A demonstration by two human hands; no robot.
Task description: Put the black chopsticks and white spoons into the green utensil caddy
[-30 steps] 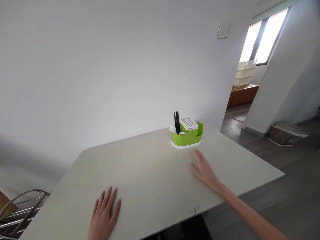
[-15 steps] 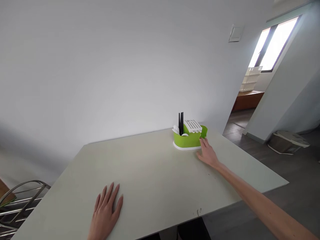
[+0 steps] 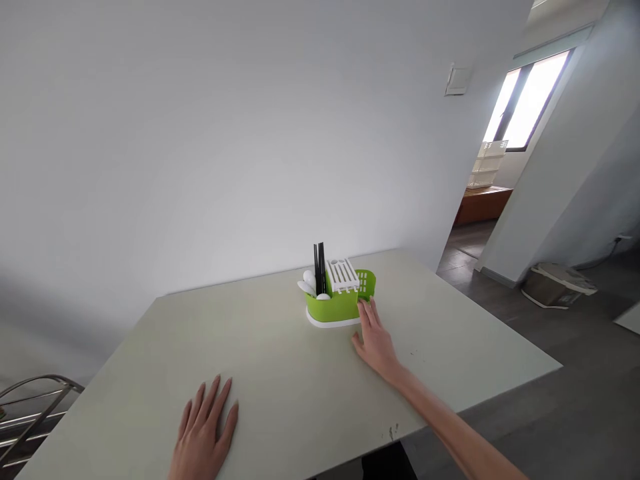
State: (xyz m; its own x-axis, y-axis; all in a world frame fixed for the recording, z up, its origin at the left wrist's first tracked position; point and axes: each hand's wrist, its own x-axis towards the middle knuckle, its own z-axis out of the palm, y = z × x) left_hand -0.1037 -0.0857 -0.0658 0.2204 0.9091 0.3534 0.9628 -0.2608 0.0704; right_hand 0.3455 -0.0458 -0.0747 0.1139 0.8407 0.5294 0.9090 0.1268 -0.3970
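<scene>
A green cutlery holder (image 3: 331,310) with a white base stands on the pale table (image 3: 270,373), near its back edge. Black chopsticks (image 3: 320,272) rise upright from its left part, beside white spoons (image 3: 309,281). On top, toward the middle, is a white slotted rack (image 3: 343,275). My right hand (image 3: 374,339) has its fingers hooked over the holder's low right front edge, with the thumb apart in front; the fingertips are partly hidden inside. My left hand (image 3: 204,430) lies flat on the tabletop at the near left, fingers spread, holding nothing.
A white wall (image 3: 240,147) runs behind the table. Metal rails (image 3: 37,420) stand beyond the table's left edge. To the right, a lidded bin (image 3: 556,285) sits on the grey floor, and a doorway shows a window (image 3: 533,100).
The cutlery holder has moved left and nearer across the table with my right hand on it. My left hand stays flat on the table. The view has shifted slightly right.
</scene>
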